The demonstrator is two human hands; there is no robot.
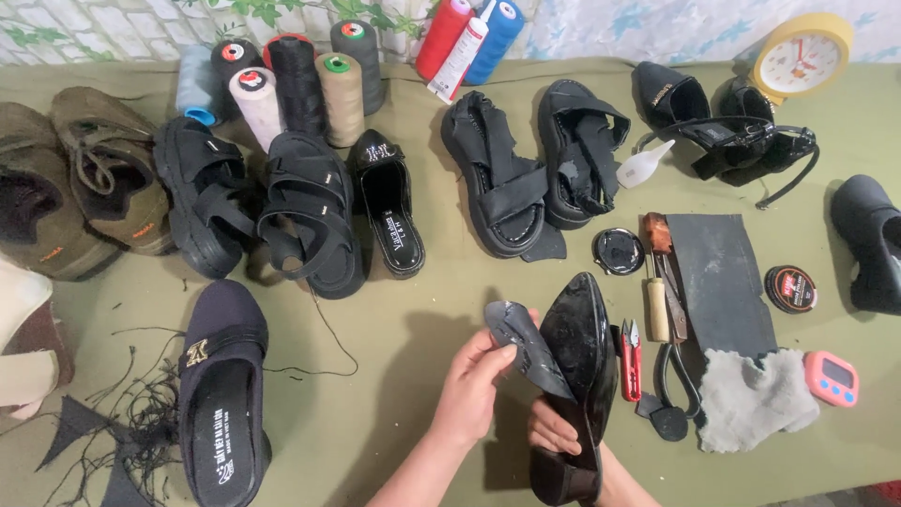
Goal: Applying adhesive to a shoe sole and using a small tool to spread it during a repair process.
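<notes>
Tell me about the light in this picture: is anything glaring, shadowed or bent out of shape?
Head view: soft, even light. The glossy black shoe shows pale sheen on its sole; the left hand pinches a black insole piece, the right hand grips the shoe, both casting a faint shadow on the green table. Edges bow slightly, as from a wide lens; focus is sharp throughout.

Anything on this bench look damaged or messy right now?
Yes. The glossy black shoe held in the right hand has its insole peeled away, pinched by the left hand. Loose black thread scraps litter the cloth at left.
</notes>
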